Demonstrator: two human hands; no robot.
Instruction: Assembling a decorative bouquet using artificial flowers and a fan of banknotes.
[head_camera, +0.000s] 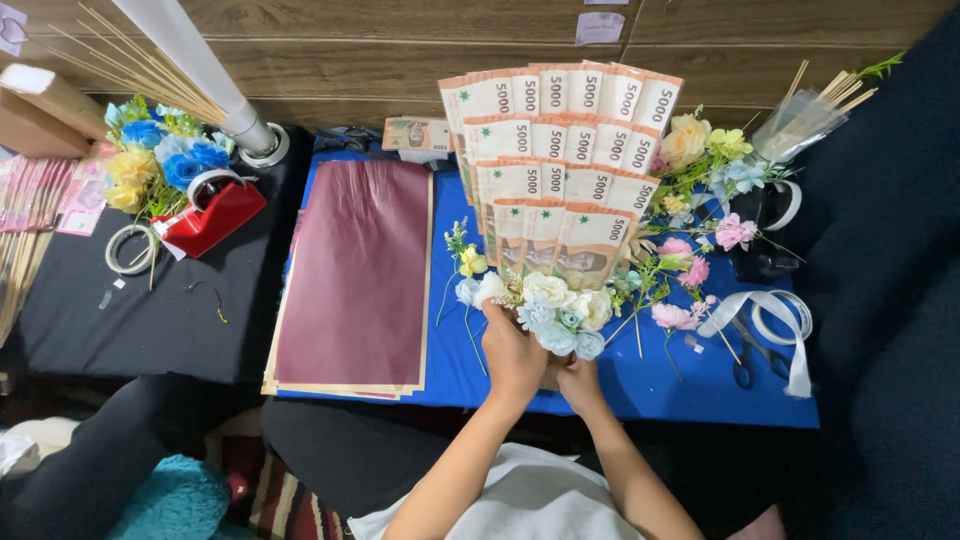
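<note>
Hands (545, 365) gripping banknote bouquet (555, 190) | blue cloth (700, 385) | wood-plank wall (400, 40)

From my feed I see a wall (400, 40) of brown wood-grain planks along the top, with small paper notes (599, 27) stuck to it. Below it, a low tabletop carries a bright blue cloth (640, 385) in the middle and a black cloth (150, 310) to the left. A dark cushion or seat (890, 300) fills the right side. At the lower left a patterned red rug (270, 490) shows on the floor, beside a teal fuzzy fabric (175, 500). The light is even and bright, with soft shadows.
</note>
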